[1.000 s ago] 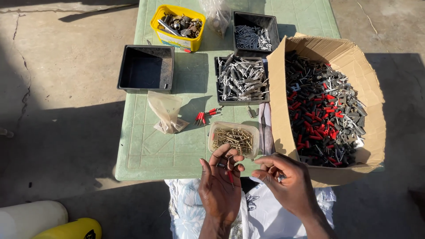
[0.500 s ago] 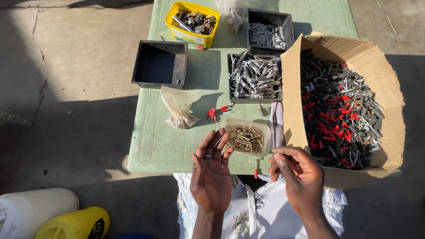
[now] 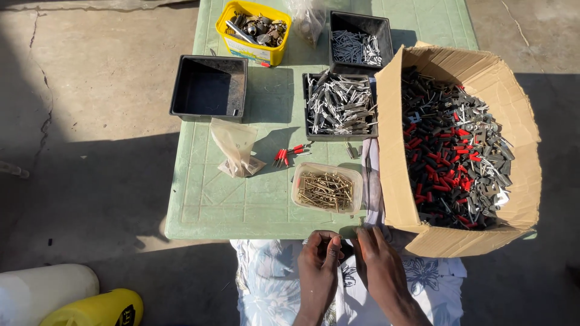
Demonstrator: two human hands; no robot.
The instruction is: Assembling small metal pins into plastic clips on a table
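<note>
Head view: left hand (image 3: 318,261) & right hand (image 3: 377,261) meet over the lap, just below the table (image 3: 205,205) edge, fingertips pinching a small part btwn them; too small to identify. Cardboard box (image 3: 393,163) is still heaped w/ red and black pieces, so lots appears unsorted. Middle black tray (image 3: 339,104) holds many metal parts; left black tray (image 3: 208,87) looks nearly empty.

Whatever the left hand (image 3: 318,258) and right hand (image 3: 376,256) pinch between them is too small and shadowed to identify, perhaps a small dark part. The top edge cuts off the clear bag (image 3: 307,13), and the bottom edge the forearms.
</note>
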